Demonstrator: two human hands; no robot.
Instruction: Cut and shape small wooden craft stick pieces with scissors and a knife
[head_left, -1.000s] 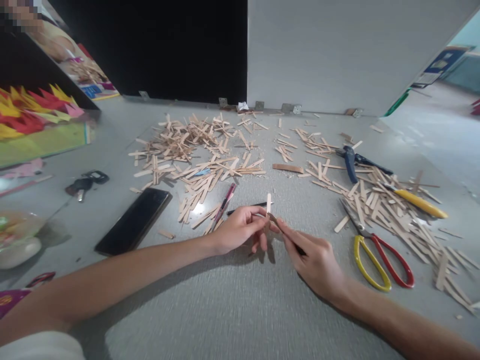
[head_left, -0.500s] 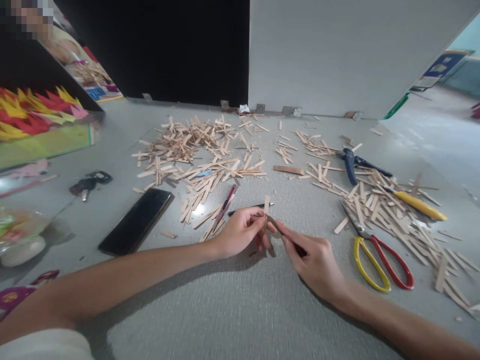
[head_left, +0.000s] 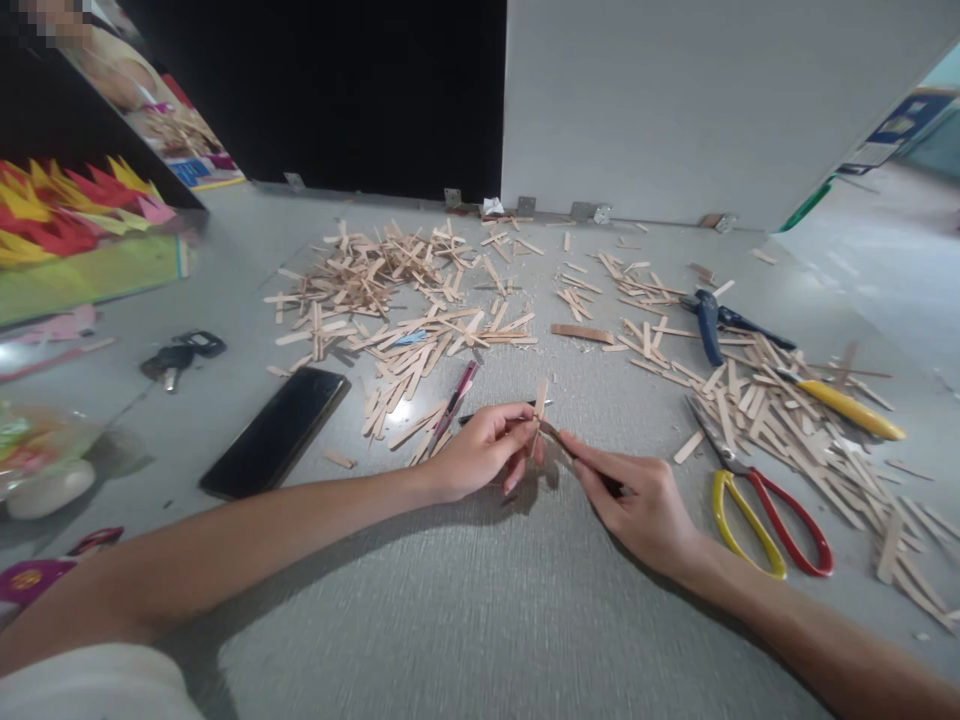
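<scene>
Above the grey surface, my left hand (head_left: 478, 455) pinches a short, flat wooden stick (head_left: 541, 394), which stands nearly upright from the fingertips. My right hand (head_left: 637, 500) is closed on a thin brown strip (head_left: 558, 436). Its far end touches or lies close to the stick at my left fingers; the exact contact is too small to tell. Just beyond my left hand lie a dark pen (head_left: 469, 416), partly hidden, and a slim pinkish-purple tool (head_left: 453, 402). Scissors (head_left: 772, 515) with one yellow and one red handle rest right of my right hand.
Cut wooden sticks (head_left: 375, 265) are heaped at the back left, with more (head_left: 787, 430) at right under blue-handled pliers (head_left: 709, 325) and a yellow-handled cutter (head_left: 851, 408). A phone (head_left: 276, 432) and keys (head_left: 180, 358) lie left. Black (head_left: 337, 90) and white panels (head_left: 675, 110) stand behind.
The wooden stick in my left hand has tilted slightly, and more of it shows below the fingertips. The brown strip, bent before, looks straighter. My right hand has shifted slightly right.
</scene>
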